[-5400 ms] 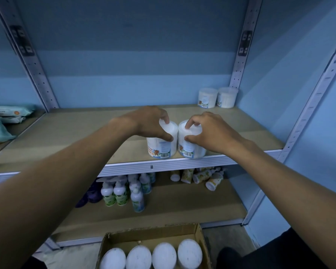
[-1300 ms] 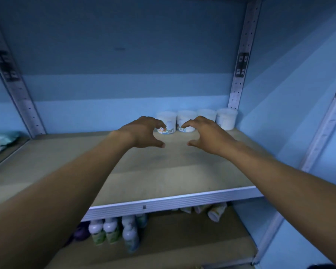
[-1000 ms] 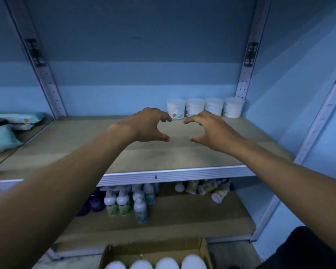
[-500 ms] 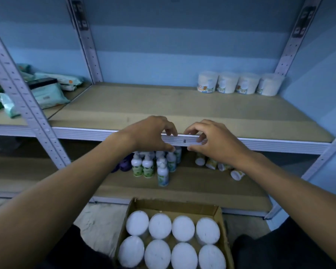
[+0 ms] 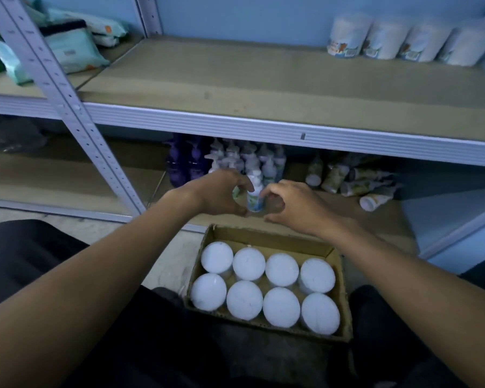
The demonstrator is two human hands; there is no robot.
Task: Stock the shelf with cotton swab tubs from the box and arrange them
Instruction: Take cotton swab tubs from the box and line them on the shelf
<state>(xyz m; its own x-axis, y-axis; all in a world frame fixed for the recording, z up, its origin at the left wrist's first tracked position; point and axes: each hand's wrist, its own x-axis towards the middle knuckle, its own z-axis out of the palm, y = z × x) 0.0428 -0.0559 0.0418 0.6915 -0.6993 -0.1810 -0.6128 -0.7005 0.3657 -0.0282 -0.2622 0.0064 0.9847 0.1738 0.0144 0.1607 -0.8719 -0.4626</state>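
Eight tubs (image 5: 266, 287) fill the box (image 5: 343, 312); four more (image 5: 403, 40) line the shelf (image 5: 235, 79). Left hand (image 5: 219, 194) and right hand (image 5: 294, 205) hover above, fingers loosely curled, holding nothing.

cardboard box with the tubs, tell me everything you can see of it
The cardboard box is brown, open-topped, with plain corrugated walls and a flap standing along its far edge. It sits low in front of the shelving, between the person's dark-clad legs. Inside stand eight white-lidded tubs, upright, in two rows of four that fill it. Both hands hover above its far edge; neither touches it.
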